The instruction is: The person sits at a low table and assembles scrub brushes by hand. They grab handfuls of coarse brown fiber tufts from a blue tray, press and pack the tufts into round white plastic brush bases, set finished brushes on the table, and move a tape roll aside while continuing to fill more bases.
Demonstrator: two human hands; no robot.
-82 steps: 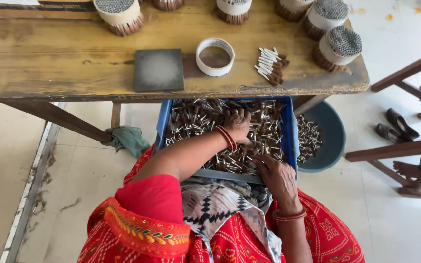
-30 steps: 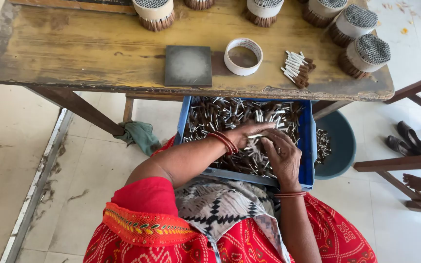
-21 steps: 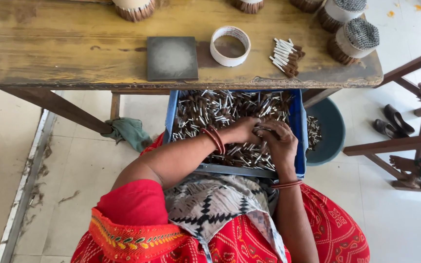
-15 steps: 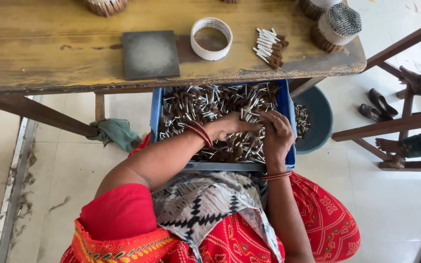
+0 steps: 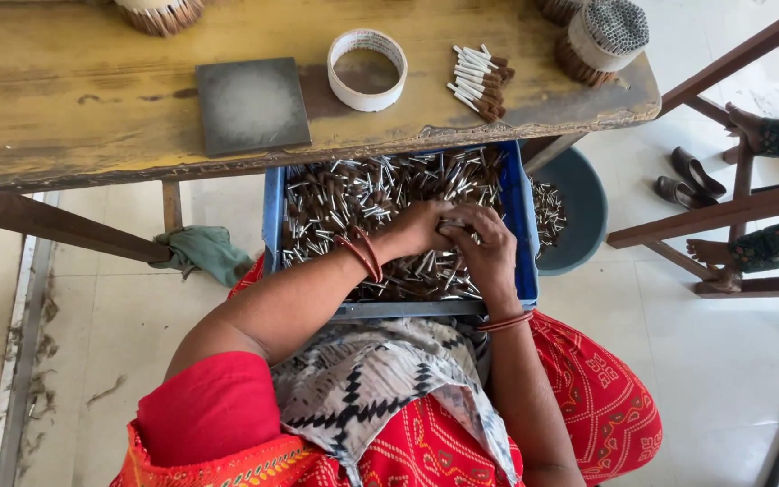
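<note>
A blue plastic crate (image 5: 271,213) rests on my lap, full of small brown sticks with silvery tips (image 5: 344,194). Both hands are inside it, pressed together near the right middle. My left hand (image 5: 426,227), with red bangles at the wrist, curls its fingers around a bunch of the sticks. My right hand (image 5: 487,248) closes over the same bunch from the right. How many sticks they hold is hidden by the fingers.
A worn yellow wooden table (image 5: 74,99) carries a grey square slab (image 5: 251,103), a white ring-shaped bowl (image 5: 367,68), a small laid-out bundle of sticks (image 5: 477,79) and round bound bundles (image 5: 604,40). A grey basin (image 5: 583,212) sits on the floor; another person's feet (image 5: 712,254) are at right.
My hands have come together in the crate and gathered sticks between them; the right hand moved up from the crate's near edge. The view shifted left and right meanwhile.
</note>
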